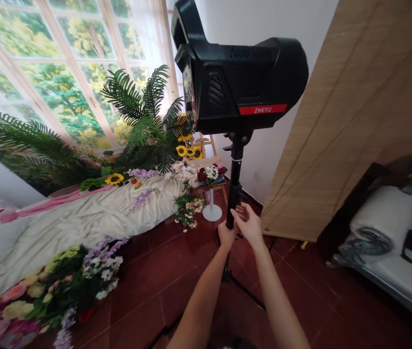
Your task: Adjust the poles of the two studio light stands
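Observation:
A black studio light (242,82) with a red ZHEYU label sits on top of a black light stand (235,179). My left hand (226,234) is wrapped round the stand's pole, low down. Just above it, my right hand (247,222) has its fingers curled against the pole, below a dark collar (235,191). The fingers hide the exact part of the stand that they grip. Beneath both hands, the stand's thin legs (245,291) spread over the floor.
A cream cloth (147,194) with flowers lies along the left, before a window-scene backdrop (56,63) and palm fronds (143,111). A white pedestal (212,212) stands behind the pole. Right are a hanging bamboo blind (322,126) and an ornate sofa (384,223). Tiles cover the floor (169,261).

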{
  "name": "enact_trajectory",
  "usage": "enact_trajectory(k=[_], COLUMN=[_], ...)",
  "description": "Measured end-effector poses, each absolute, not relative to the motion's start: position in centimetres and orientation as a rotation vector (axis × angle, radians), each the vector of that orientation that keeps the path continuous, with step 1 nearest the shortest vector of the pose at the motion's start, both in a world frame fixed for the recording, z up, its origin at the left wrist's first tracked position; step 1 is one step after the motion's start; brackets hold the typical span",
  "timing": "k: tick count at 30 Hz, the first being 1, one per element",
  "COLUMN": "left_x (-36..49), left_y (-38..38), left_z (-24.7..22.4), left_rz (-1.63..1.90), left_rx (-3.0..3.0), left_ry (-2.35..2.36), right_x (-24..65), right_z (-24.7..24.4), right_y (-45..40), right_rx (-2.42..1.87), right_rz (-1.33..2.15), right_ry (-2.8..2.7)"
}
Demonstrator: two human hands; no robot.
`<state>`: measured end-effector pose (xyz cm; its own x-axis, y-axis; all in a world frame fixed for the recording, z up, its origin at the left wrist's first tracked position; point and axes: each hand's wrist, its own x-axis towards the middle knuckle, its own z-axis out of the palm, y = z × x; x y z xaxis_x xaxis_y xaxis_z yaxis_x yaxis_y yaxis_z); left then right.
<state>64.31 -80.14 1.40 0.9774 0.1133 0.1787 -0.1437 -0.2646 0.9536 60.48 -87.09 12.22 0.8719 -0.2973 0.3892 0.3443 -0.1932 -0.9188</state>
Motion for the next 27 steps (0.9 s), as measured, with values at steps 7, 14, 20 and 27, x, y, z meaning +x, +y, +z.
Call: enact_trajectory(k=[7,14,20,27], left_x=[64.2,64.5,64.5,64.8], left_y=[-80.2,-80.5,-80.5,-80.7], left_z=[1.8,1.2,1.0,0.3], left_rz=[0.246,0.292,0.327,0.347], left_rx=[1.845,1.850,1.844,1.854], left_ry=[0.040,0.025,-0.012,-0.017], right_x=[55.9,54.3,54.4,55.4], right_z=[2.2,-0.2,-0.4,-1.8], right_y=[-87.7,-87.5,-87.8,-87.3], right_rx=[-1.820,-1.842,-1.813,-1.627], right_rz=[-0.699,-0.605,-0.518,-0.448], right_ry=[0.131,0.036,0.057,0.138])
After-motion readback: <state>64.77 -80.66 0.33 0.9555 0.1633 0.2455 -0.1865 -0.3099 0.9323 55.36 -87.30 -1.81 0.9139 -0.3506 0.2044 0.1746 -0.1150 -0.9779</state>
